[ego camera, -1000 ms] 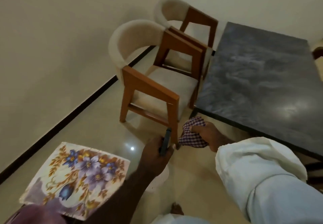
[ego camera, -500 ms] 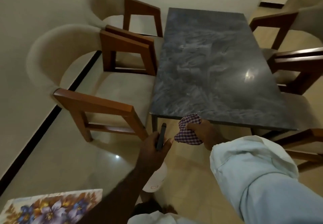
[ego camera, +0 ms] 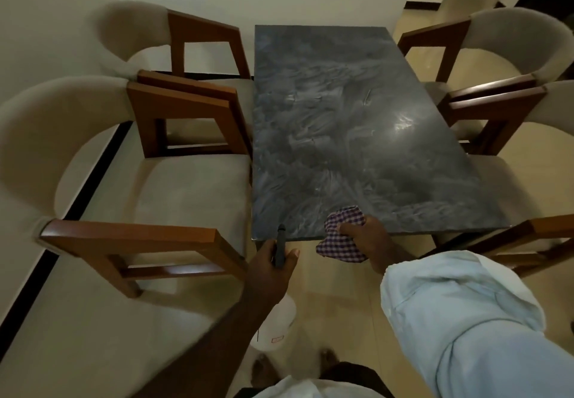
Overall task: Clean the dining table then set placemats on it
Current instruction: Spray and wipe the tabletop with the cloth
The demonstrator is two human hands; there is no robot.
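Right hand (ego camera: 362, 236) at tabletop (ego camera: 341, 124) near edge, fingers clamped on cloth (ego camera: 341, 236). Left hand (ego camera: 273, 264) just short, fingers wrapped round spray bottle (ego camera: 281, 242), nozzle aimed far along tabletop's length. No placemats visible.

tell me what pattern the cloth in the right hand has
Purple-and-white check on the cloth, seen in the head view.

Dark grey marbled dining table (ego camera: 341, 124), purple-and-white checked cloth (ego camera: 341, 239), beige-cushioned brown wooden chairs (ego camera: 149, 180) (four in view), pale blue sleeve (ego camera: 466, 320), white spray bottle (ego camera: 275, 326)
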